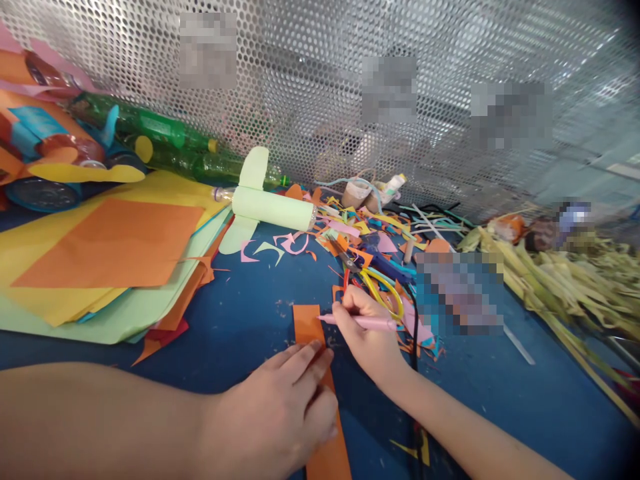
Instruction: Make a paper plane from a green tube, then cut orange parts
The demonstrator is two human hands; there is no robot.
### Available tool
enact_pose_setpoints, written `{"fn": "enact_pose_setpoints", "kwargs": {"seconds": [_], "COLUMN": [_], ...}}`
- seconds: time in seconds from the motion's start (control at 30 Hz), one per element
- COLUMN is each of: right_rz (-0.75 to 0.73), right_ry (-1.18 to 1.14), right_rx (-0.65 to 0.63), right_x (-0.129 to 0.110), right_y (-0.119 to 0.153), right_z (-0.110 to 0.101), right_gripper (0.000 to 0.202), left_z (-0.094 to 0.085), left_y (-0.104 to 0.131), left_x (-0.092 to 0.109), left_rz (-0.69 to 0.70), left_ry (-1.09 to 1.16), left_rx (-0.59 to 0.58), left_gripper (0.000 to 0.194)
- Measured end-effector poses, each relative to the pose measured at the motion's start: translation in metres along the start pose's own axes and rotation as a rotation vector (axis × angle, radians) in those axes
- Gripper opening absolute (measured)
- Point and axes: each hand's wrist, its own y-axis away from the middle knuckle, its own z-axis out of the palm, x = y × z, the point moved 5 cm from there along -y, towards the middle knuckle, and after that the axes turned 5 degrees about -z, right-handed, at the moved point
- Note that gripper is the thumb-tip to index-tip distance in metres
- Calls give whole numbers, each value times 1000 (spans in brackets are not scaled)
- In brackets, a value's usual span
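Note:
A long orange paper strip (307, 323) lies on the blue table in front of me. My left hand (280, 407) rests flat across it, fingers stretched over the paper and pressing it down. In my right hand (367, 333) is a pink marker pen (371, 323), its tip touching the strip's right edge near the far end. Just beyond my right hand lie scissors with yellow handles (377, 291) among paper scraps. Farther off, a small bottle wrapped in pale green paper (273, 208) with two fin-like pieces lies on its side.
Coloured paper sheets (115, 243) are stacked on the left, with green plastic bottles (145, 127) behind. Cut scraps (345, 227) are heaped in the middle. A black cable (415, 373) runs past my right forearm. Dry husks (545, 273) lie right; a perforated metal screen (310, 87) stands behind.

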Motion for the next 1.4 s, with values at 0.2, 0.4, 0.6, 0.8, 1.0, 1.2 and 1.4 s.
{"fn": "enact_pose_setpoints", "kwargs": {"seconds": [0.2, 0.4, 0.6, 0.8, 1.0, 1.2, 1.4], "right_rz": [7, 26, 51, 101, 73, 52, 29], "right_ry": [-3, -40, -80, -240, -232, -253, -305], "right_rx": [-22, -29, -23, 65, -46, -115, -197], "right_x": [0, 1, 2, 4, -3, -3, -8], "right_y": [0, 0, -1, -2, -2, 1, 4], "right_z": [0, -1, -1, -5, 3, 5, 8], "right_gripper": [30, 28, 29, 21, 15, 16, 19], "left_z": [-1, -2, -1, 1, 1, 0, -2], "left_y": [0, -1, -1, -1, -1, -1, -2], "left_x": [1, 0, 0, 1, 0, 0, 2], "left_rz": [17, 9, 17, 21, 11, 17, 83], "left_ry": [-24, -6, -8, -21, -19, -19, -34], "left_rx": [-10, -7, -11, -31, -34, -17, -21], "left_gripper": [21, 21, 22, 23, 24, 23, 17]}}
